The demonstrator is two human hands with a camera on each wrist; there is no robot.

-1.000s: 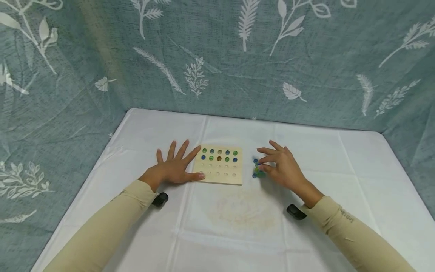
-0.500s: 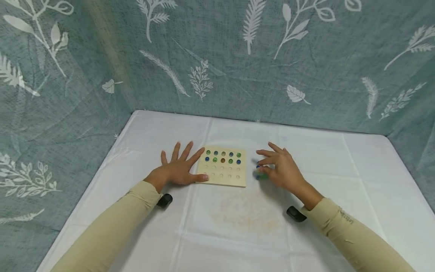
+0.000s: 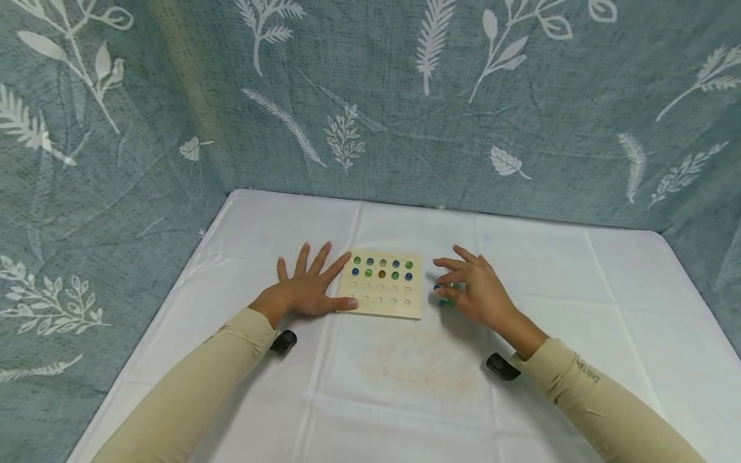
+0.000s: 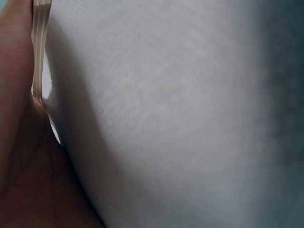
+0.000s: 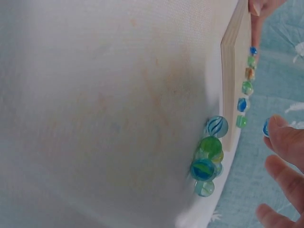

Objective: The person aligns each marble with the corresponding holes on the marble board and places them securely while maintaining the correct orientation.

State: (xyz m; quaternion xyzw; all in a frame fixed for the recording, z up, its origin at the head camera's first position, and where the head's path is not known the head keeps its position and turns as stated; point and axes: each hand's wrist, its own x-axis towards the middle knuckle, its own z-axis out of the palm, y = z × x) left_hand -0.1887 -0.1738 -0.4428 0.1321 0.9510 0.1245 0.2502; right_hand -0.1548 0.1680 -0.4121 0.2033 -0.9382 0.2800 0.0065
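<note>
A blue marble (image 5: 265,128) is pinched between the thumb and a finger of the right hand (image 3: 477,289), raised off the cloth to the right of the wooden board; the other fingers of that hand stand apart from it. Below this hand, just beside the board's right edge, lies a small cluster of loose marbles (image 5: 210,146), blue, green and clear, several of them touching; the hand partly hides them in the head view.

The wooden board (image 3: 386,294) lies flat, with hollows in four rows of five. Ten marbles (image 3: 382,274) fill the two far rows, mostly green and blue, while the two nearer rows show pale hollows. The left hand (image 3: 307,292) is spread wide at the board's left side, its thumb resting on the near left corner and its forefinger at the far left corner. The left wrist view shows mainly part of this hand, the board's layered edge and blurred cloth.

All of this is on a worktop (image 3: 359,424) covered with white cloth, which has faint brownish stains (image 3: 419,370) on the near side of the board. Both arms wear beige sleeves (image 3: 197,379), and a black device (image 3: 502,367) sits under each wrist. Behind the worktop hangs a blue-green curtain (image 3: 393,173) printed with white leaves and sprigs
</note>
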